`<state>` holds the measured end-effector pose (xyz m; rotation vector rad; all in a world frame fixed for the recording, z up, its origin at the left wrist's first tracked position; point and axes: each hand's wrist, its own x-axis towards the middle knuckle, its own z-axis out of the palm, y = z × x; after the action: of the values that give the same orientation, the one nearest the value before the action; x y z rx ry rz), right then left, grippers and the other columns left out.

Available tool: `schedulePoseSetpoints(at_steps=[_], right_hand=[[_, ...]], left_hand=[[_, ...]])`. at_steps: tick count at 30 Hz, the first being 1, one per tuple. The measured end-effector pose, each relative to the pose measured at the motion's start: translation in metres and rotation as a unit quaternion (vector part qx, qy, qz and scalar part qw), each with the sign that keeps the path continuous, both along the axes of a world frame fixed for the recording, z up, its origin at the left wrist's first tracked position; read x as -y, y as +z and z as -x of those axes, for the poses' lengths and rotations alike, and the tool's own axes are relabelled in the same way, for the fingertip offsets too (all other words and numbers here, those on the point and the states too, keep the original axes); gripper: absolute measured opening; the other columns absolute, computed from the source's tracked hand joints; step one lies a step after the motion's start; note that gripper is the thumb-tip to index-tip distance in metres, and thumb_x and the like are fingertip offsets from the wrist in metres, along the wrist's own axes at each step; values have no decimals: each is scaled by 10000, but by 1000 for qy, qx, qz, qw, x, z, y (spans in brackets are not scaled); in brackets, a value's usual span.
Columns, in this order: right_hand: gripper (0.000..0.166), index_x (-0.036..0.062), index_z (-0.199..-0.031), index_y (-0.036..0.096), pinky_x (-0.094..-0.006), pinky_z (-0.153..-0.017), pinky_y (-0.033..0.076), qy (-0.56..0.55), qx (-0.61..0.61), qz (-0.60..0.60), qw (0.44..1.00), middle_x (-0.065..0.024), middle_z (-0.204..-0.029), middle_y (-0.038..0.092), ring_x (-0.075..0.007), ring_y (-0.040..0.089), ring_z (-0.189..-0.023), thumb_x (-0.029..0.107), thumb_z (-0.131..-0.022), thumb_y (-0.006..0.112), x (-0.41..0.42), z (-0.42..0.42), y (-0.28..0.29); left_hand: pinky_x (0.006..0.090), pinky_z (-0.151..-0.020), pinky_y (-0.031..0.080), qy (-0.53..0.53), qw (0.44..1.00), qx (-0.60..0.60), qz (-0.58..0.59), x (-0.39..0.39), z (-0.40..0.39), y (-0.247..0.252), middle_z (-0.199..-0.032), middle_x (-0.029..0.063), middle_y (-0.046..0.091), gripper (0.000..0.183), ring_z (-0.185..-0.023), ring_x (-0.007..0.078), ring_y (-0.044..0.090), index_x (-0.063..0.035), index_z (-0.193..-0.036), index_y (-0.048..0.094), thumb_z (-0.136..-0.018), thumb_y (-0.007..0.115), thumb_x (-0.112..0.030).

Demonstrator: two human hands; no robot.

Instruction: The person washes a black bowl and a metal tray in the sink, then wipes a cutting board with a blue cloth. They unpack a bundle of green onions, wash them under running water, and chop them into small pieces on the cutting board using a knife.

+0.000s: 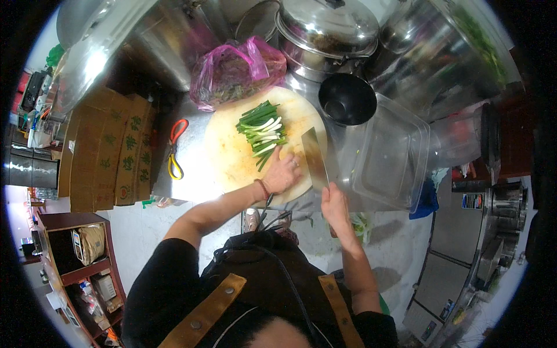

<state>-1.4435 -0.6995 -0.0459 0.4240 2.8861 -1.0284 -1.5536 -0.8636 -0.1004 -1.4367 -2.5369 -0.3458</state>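
On the round cutting board lies a pile of cut scallions, green lengths at the back and white stalks nearer me. My left hand rests on the board at the pile's near edge, one fingertip close to or touching the stalks; it grips nothing that I can see. The handle of a cleaver is in my right hand, just off the board's near right edge. The blade points away from me over the right part of the board, beside the scallions and apart from them.
Behind the board are a purple plastic bag of greens and a lidded steel pot. At right stand a black bowl and a clear plastic container. Red-and-yellow-handled scissors and cardboard boxes are at left.
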Motion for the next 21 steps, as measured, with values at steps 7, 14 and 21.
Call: schedulePoseSetpoints(at_steps=[7, 14, 21], right_hand=[[184, -19, -807, 474, -494, -586, 414, -4, 4, 30, 1000, -250, -657, 549, -449, 530, -661, 159, -837, 439, 6, 14, 6], [169, -30, -884, 491, -469, -593, 444, 47, -21, -49, 997, -262, -662, 565, -418, 568, -651, 110, -798, 453, 23, 89, 11], [192, -48, -911, 500, -457, -637, 454, 105, 26, -127, 986, -243, -679, 583, -376, 594, -676, 49, -752, 453, 39, 141, -1]], left_hand=[[540, -901, 258, 149, 983, -87, 61, 22, 25, -8, -1104, 85, 472, 315, -1059, 238, 412, -97, -969, 526, -703, 596, -249], [583, -975, 142, 312, 941, -31, 126, 39, 71, 26, -1372, 244, 138, 1160, -1276, 386, 140, 57, -1326, 80, -512, 756, -418], [576, -964, 190, 303, 918, 201, 159, 42, 96, 46, -1354, 240, 189, 1251, -1264, 377, 180, 54, -1332, 76, -454, 766, -510]])
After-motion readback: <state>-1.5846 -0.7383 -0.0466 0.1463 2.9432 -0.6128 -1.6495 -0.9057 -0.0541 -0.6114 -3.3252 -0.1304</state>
